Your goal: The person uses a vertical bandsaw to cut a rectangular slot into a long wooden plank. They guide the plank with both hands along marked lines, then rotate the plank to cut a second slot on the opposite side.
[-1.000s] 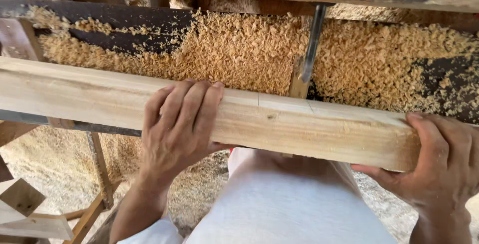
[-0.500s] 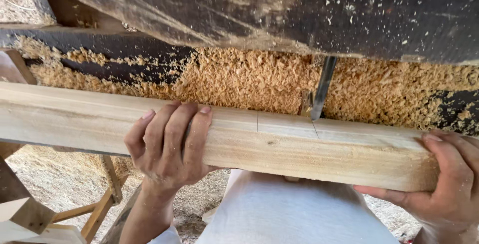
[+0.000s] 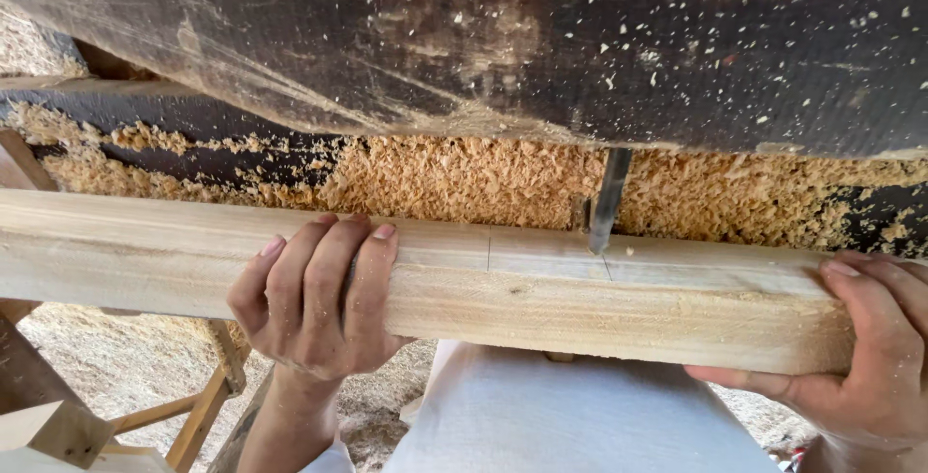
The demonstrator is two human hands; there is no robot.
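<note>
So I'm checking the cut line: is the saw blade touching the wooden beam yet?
Touching: in the head view the blade tip meets the beam top at the pencil line, with no visible gap.

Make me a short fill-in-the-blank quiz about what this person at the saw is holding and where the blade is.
1. Both hands grip a long beam made of pale ____.
2. The left hand wraps over the wooden beam, while the right hand holds its cut ____.
3. The narrow saw blade meets the beam's far edge at a pencilled ____.
4. Heaped behind the beam lies tan ____.

Missing words: wood; end; line; sawdust
</note>
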